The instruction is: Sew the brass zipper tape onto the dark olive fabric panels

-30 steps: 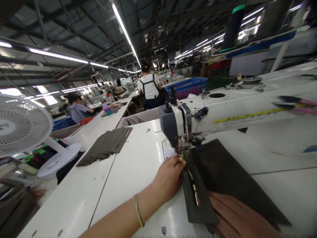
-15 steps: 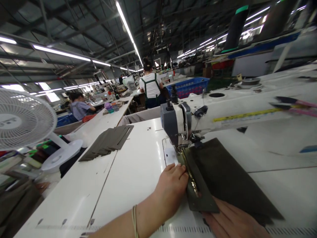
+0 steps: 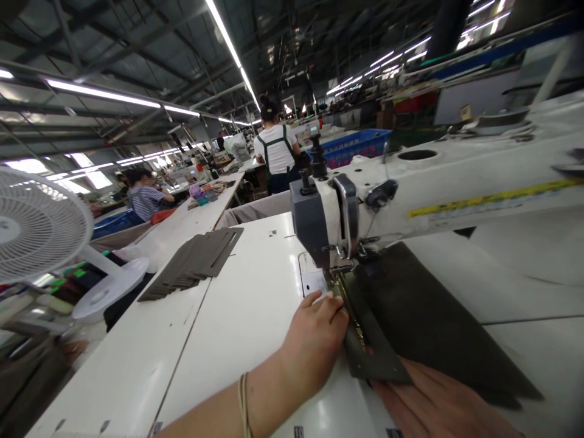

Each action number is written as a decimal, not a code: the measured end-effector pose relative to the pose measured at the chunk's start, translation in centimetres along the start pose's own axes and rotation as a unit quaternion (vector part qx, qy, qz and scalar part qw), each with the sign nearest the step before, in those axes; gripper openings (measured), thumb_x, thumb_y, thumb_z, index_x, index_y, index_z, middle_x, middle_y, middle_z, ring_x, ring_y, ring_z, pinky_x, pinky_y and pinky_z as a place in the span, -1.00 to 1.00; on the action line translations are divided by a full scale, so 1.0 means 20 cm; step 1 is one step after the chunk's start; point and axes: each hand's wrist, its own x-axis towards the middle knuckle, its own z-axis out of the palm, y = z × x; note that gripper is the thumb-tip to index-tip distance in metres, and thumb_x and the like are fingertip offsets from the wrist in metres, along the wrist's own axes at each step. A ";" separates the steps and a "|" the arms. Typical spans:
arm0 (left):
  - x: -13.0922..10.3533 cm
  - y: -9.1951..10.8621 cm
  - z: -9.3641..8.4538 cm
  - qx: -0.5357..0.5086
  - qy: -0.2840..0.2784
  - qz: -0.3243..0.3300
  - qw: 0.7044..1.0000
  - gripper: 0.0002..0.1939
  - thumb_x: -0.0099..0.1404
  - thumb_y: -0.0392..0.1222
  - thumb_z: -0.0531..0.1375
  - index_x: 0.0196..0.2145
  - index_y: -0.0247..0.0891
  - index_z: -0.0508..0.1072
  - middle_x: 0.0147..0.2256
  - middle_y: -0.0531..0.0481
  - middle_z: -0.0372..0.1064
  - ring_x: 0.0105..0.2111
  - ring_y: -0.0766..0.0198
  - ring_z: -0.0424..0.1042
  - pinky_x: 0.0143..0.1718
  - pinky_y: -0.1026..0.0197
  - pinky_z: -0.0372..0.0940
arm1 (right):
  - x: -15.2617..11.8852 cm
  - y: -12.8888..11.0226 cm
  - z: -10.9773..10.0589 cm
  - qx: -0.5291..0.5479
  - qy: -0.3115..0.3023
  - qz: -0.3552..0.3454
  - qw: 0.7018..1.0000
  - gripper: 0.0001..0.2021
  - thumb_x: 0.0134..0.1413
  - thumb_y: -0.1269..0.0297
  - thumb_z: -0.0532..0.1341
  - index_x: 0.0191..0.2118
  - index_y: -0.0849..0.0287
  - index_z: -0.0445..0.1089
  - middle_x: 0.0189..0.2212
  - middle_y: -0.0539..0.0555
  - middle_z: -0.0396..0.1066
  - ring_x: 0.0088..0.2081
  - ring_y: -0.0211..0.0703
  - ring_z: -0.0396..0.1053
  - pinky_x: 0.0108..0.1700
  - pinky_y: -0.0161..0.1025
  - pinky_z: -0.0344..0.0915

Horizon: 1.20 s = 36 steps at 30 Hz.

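Note:
A dark grey-green panel [image 3: 381,362] with a long slot lies under the sewing machine's needle area [image 3: 340,267]. A brass-toothed zipper [image 3: 353,313] shows along the slot. My left hand [image 3: 314,340] is closed at the panel's left edge, its bent fingers pressing close in front of the presser foot. My right hand [image 3: 438,395] holds the near end of the panel from below. Its fingers are mostly hidden, with one fingertip showing at the zipper's near end. A larger dark sheet [image 3: 438,322] of the same colour spreads to the right.
Several slotted panels [image 3: 196,261] lie fanned out on the white table [image 3: 228,328] at left. A white fan [image 3: 109,280] stands beyond the table's left edge. Tape measure [image 3: 483,198] runs along the machine arm. Blue crate [image 3: 356,146] and two seated people are farther back.
The panel and zipper have shifted slightly forward under the machine, both hands staying on them. The camera view has moved a little closer to the machine.

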 end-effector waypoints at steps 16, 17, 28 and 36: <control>0.08 -0.11 0.03 -0.036 -0.029 -0.038 0.998 -0.85 0.24 -0.37 0.13 -0.20 -0.36 0.38 -0.28 -0.14 0.35 -0.28 0.12 0.37 -0.21 0.08 0.36 | 0.08 0.17 0.15 0.042 0.020 0.008 0.999 -0.52 0.22 0.72 -0.22 -0.30 0.38 0.43 -0.39 0.18 0.33 -0.38 -0.03 0.34 -0.37 -0.19 0.40; 0.08 -0.12 0.04 -0.036 -0.025 -0.038 0.998 -0.85 0.25 -0.37 0.12 -0.20 -0.36 0.38 -0.29 -0.14 0.35 -0.29 0.12 0.36 -0.22 0.08 0.36 | 0.08 0.18 0.17 0.043 0.034 0.019 0.998 -0.53 0.22 0.72 -0.22 -0.32 0.38 0.43 -0.40 0.18 0.33 -0.39 -0.02 0.34 -0.39 -0.18 0.40; 0.04 -0.10 0.01 -0.118 -0.023 -0.061 0.991 -0.67 0.12 -0.40 0.09 -0.11 -0.36 0.34 -0.13 -0.20 0.30 -0.11 0.06 0.28 -0.01 0.02 0.27 | 0.12 0.21 0.17 0.077 0.084 0.069 0.991 -0.62 0.19 0.65 -0.18 -0.32 0.33 0.36 -0.37 0.18 0.31 -0.34 0.02 0.33 -0.33 -0.13 0.38; 0.02 -0.03 -0.02 -0.188 0.014 -0.132 0.973 -0.81 0.30 -0.29 0.00 -0.20 -0.26 0.37 -0.17 -0.09 0.28 -0.12 0.15 0.27 0.00 0.01 0.23 | 0.23 0.31 0.17 0.148 -0.094 0.234 0.956 -0.85 -0.02 0.60 0.18 -0.34 0.22 0.32 -0.42 0.03 0.32 -0.44 -0.06 0.35 -0.43 -0.29 0.28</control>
